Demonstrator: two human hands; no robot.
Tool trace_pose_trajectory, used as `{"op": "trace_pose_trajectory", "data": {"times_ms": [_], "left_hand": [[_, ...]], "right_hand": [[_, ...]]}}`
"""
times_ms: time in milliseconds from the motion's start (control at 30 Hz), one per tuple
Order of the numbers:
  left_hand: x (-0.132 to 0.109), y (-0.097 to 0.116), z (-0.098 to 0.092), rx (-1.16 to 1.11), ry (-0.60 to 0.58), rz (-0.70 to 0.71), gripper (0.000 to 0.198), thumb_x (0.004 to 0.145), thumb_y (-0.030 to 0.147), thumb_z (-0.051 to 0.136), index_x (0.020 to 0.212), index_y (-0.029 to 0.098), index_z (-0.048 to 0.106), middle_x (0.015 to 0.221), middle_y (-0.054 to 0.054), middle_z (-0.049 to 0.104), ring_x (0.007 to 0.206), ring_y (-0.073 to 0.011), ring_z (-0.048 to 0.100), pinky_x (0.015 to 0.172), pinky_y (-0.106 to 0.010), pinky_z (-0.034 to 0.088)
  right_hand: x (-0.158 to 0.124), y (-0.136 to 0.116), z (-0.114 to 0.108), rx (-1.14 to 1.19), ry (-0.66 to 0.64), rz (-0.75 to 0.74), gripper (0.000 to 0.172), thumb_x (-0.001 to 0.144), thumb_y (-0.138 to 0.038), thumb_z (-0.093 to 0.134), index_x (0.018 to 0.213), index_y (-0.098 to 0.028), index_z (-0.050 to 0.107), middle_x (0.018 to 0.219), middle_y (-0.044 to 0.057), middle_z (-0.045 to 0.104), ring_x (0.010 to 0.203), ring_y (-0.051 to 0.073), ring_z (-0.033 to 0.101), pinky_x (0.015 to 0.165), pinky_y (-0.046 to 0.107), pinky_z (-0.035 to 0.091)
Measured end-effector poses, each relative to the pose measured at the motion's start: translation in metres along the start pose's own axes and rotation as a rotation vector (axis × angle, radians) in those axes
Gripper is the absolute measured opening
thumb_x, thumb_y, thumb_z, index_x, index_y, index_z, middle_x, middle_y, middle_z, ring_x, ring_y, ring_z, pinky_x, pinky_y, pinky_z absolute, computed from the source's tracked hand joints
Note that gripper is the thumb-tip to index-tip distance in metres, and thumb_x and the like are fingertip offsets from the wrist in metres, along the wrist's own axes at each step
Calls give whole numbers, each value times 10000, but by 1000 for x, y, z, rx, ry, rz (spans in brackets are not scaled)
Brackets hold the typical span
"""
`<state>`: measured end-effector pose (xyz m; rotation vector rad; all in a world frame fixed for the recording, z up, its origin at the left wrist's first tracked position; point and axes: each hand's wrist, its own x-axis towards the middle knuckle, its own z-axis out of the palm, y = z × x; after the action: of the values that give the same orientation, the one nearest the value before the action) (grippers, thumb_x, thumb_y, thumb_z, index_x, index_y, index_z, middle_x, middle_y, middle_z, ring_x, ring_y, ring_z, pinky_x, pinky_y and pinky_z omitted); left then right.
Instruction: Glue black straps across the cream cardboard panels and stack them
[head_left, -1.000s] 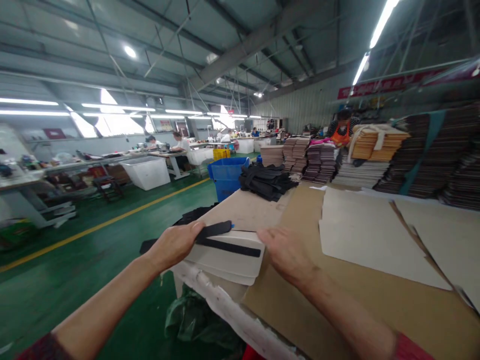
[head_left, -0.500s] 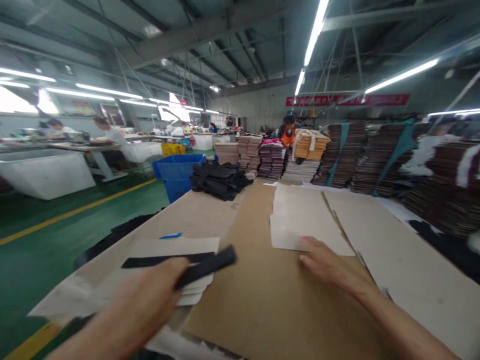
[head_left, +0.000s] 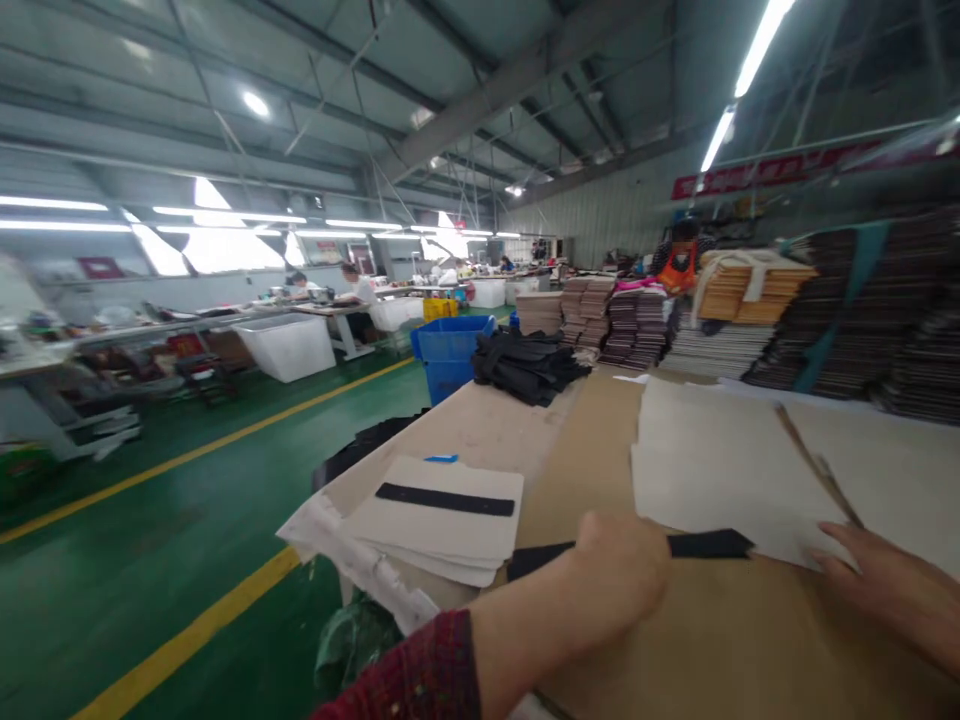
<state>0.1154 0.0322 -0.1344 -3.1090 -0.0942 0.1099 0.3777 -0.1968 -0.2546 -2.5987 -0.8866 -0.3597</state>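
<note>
My left hand (head_left: 611, 580) is closed around a long black strip (head_left: 709, 544) and holds it over the brown cardboard sheet (head_left: 720, 640), close to the near edge of a pale sheet (head_left: 720, 470). My right hand (head_left: 892, 585) lies at the right with fingers stretched out on the corner of that pale sheet. To the left sits a small stack of pale sheets (head_left: 442, 525) with another black strip (head_left: 445, 499) lying across its top.
A heap of black pieces (head_left: 525, 366) lies farther along the table. Tall stacks of dark and tan sheets (head_left: 825, 310) line the back right. A blue bin (head_left: 448, 350) stands on the green floor beside the table. People work at distant benches.
My left hand has carried the black strip from beside the small stack rightward to the pale sheet. My right hand has shifted right along that sheet's edge. The view has swung.
</note>
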Motion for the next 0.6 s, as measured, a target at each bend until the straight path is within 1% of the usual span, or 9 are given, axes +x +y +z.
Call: {"op": "trace_pose_trajectory", "data": {"times_ms": [33,67,100,167,300,400,467,500,600], "left_hand": [[4,-2,-2,-24,-19,-55,243,856,94,499,988,117,702,910,-166,729,895,-279,717,727,-404,615],[8,-3,-2,-39,-31,-98,266,844,69,490,1003,102,701,934,-188,727,921,-304,713,749,-432,611],[13,-5,0,-54,-37,-125,282,840,60,484,1018,100,700,957,-200,725,946,-316,709,776,-447,605],[22,-8,8,-78,-32,-161,328,847,49,449,1074,94,682,997,-209,718,984,-329,698,815,-470,592],[39,-5,24,-112,13,-141,374,848,46,427,1151,125,630,1148,-188,667,1051,-309,675,886,-439,568],[52,-1,31,-120,52,-172,428,841,55,422,1216,188,582,1346,-179,538,1018,-306,687,842,-448,581],[63,-1,36,-121,61,-212,439,841,58,421,1234,191,567,1428,-195,450,1000,-305,694,822,-440,585],[68,-1,38,-121,62,-227,435,843,56,418,1233,179,565,1428,-206,443,1002,-303,694,822,-431,584],[78,-4,45,-121,75,-235,414,861,40,375,1213,141,568,1325,-214,530,1029,-297,684,849,-411,573]], "right_hand": [[-6,-12,-13,-36,-6,17,248,798,-354,490,873,-222,686,1098,223,668,1009,304,668,939,414,469],[-11,-23,-25,-75,-15,40,285,844,-297,462,988,-188,682,1148,216,654,1054,288,653,967,392,458],[-14,-33,-34,-152,-94,112,338,869,-219,431,1114,-133,649,1190,226,635,1073,286,643,968,392,457],[-15,-43,-43,-211,-126,169,392,885,-131,402,1221,-66,595,1181,226,638,1045,266,648,932,353,468],[-12,-46,-39,-267,-163,181,401,895,-48,373,1222,-75,603,1183,191,644,1089,228,620,946,293,434],[-12,-51,-34,-275,-174,188,414,886,-8,335,1178,-78,621,1137,182,656,1081,233,613,918,304,436],[-11,-54,-33,-277,-176,208,402,888,-10,329,1142,-75,633,1128,187,655,1076,246,610,891,317,445],[-11,-56,-33,-279,-179,219,396,889,-15,329,1132,-72,637,1125,191,655,1075,254,608,877,324,449],[-10,-56,-32,-290,-191,252,401,886,-17,321,1133,-57,634,1117,201,657,1083,278,599,853,342,454]]}}
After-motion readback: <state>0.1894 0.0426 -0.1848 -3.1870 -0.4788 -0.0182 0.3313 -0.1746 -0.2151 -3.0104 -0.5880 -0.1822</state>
